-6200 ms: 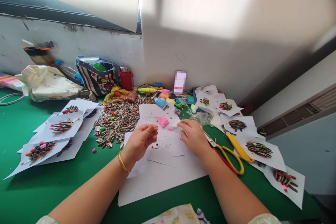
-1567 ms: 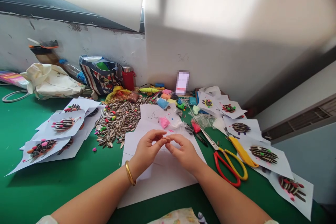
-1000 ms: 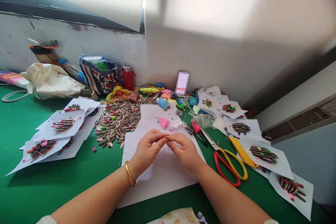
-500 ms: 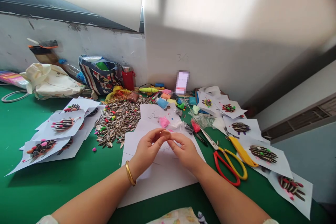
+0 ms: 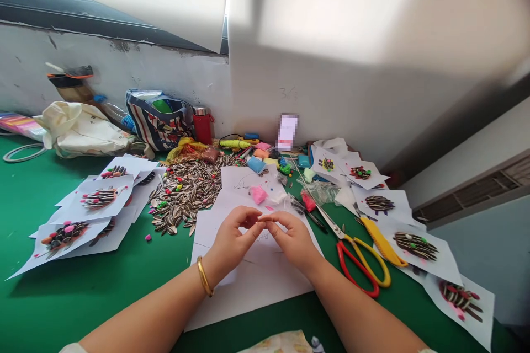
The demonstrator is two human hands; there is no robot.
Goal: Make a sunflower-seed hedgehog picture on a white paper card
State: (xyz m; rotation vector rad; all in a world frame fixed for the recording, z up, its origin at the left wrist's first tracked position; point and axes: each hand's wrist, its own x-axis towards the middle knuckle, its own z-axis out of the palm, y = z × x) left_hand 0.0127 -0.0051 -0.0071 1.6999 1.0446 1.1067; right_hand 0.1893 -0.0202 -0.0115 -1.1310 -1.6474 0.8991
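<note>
Between their fingertips, my left hand (image 5: 235, 236) and my right hand (image 5: 292, 237) pinch a small flat brown piece of clay (image 5: 268, 219), seen nearly edge-on. Both hands are above white paper (image 5: 244, 303) that carries a faint pencil drawing, partly hidden by the fingers. Beyond the hands, a pink lump of clay (image 5: 258, 194) rests on the paper. To their left spreads a pile of striped sunflower seeds (image 5: 186, 193) with small coloured balls among them.
Scissors (image 5: 358, 259) with red and yellow handles and a yellow cutter (image 5: 383, 242) lie at the right. Papers with seed figures (image 5: 99, 198) are on both sides. A striped bag (image 5: 159, 121), a red bottle (image 5: 202, 127) and a phone (image 5: 287, 132) stand at the back.
The brown piece has tilted from showing its round face to nearly edge-on. The fingertips of both hands have come closer together around it.
</note>
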